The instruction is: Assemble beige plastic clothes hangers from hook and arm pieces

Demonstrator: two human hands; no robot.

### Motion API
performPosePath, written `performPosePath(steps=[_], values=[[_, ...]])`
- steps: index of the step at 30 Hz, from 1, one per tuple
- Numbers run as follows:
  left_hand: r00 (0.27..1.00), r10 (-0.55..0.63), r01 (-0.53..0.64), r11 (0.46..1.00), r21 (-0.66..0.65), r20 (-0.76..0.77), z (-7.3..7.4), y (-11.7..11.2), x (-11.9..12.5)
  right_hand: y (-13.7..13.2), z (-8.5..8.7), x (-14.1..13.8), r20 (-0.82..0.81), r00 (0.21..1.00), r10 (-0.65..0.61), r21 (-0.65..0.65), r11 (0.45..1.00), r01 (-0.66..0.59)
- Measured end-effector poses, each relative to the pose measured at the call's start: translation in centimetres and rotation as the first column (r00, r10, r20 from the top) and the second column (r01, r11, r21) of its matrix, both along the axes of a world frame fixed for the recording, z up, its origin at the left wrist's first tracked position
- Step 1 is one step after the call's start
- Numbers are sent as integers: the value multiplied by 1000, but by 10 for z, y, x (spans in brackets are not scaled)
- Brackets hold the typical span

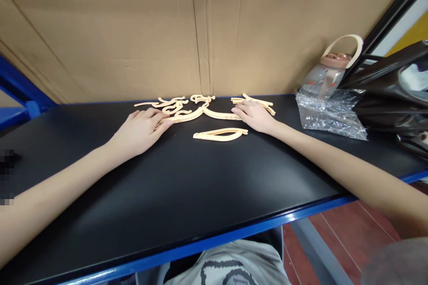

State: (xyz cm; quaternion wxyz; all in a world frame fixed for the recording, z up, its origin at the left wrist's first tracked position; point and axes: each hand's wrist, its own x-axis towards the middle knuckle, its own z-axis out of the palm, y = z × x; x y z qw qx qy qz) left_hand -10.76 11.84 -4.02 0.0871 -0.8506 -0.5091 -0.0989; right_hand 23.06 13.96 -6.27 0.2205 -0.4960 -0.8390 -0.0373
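Observation:
A cream-coloured folding clothes hanger [190, 117] lies spread on the black table, its two arms reaching left and right from a hook in the middle. My left hand [142, 130] pinches the tip of its left arm between thumb and fingers. Over the end of the right arm, my right hand [256, 116] is closed, covering that tip. Nearer to me rests a separate folded hanger piece [220, 135]. Several more cream hanger parts [170, 104] are piled behind my left hand, and a few slim pieces [245, 97] stick out behind my right hand.
Tall cardboard [140, 31] stands along the table's back edge. At the right are a clear bottle with a looped handle [334, 64], a crinkled plastic bag [329, 113] and a dark glossy bag [384, 98]. A blue frame [214, 245] edges the table [187, 187].

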Motion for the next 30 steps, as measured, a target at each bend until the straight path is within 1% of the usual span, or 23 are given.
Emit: performPosePath(steps=[4, 10, 16, 21, 26, 30], values=[[1000, 20, -20, 1000, -4, 15, 1, 0, 2, -1, 0, -1, -18, 1000, -2, -11, 1000, 2], [999, 12, -12, 1000, -7, 31, 1, 1, 3, -1, -1, 0, -37, 999, 4, -20, 1000, -5], [1000, 6, -5, 1000, -14, 17, 1, 0, 4, 0, -2, 0, -70, 997, 20, -24, 999, -22], [999, 34, -33, 999, -34, 25, 0, 0, 3, 0, -3, 0, -84, 996, 15, -34, 999, -18], [999, -11, 11, 1000, -12, 41, -1, -1, 2, -1, -2, 0, -70, 997, 22, -38, 999, -25], [1000, 13, -13, 1000, -24, 16, -2, 0, 1, -2, -1, -1, -59, 998, 35, -28, 999, -37]])
